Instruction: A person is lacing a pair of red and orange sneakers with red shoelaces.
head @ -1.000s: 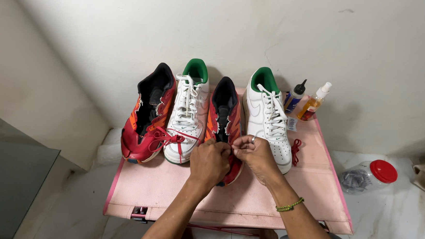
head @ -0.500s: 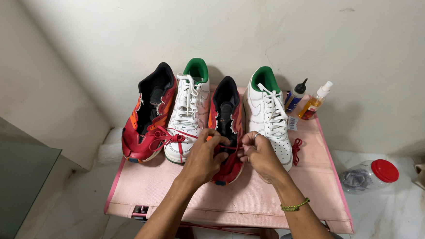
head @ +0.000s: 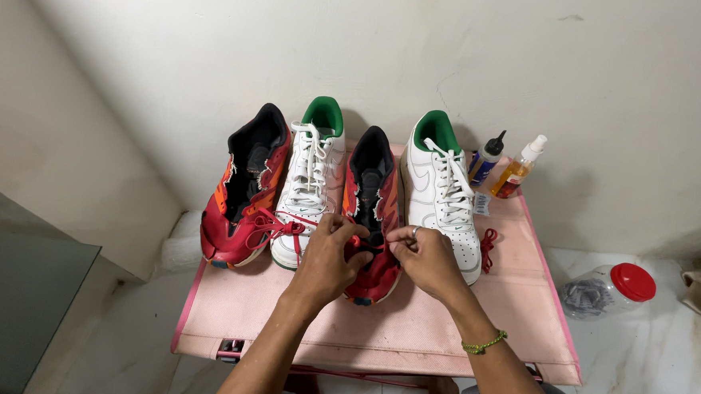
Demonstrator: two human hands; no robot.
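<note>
Four shoes stand in a row on a pink cloth-covered stand point(head: 375, 334). From the left: a red and orange shoe point(head: 243, 195) with tied red laces, a white shoe point(head: 310, 175) with green lining, a second red shoe point(head: 371, 194), another white shoe point(head: 439, 186). My left hand point(head: 327, 256) and my right hand point(head: 426, 257) meet over the toe half of the second red shoe, each pinching its red lace point(head: 362, 240). My right wrist wears a green bead bracelet.
A dark dropper bottle point(head: 487, 158) and an amber spray bottle point(head: 518, 167) stand at the stand's back right. A loose red lace point(head: 488, 249) lies beside the right white shoe. A clear jar with a red lid point(head: 609, 289) lies on the floor, right.
My hands stayed on the second red shoe's lace, spreading slightly apart half a second ago, then closing together again over the shoe's front.
</note>
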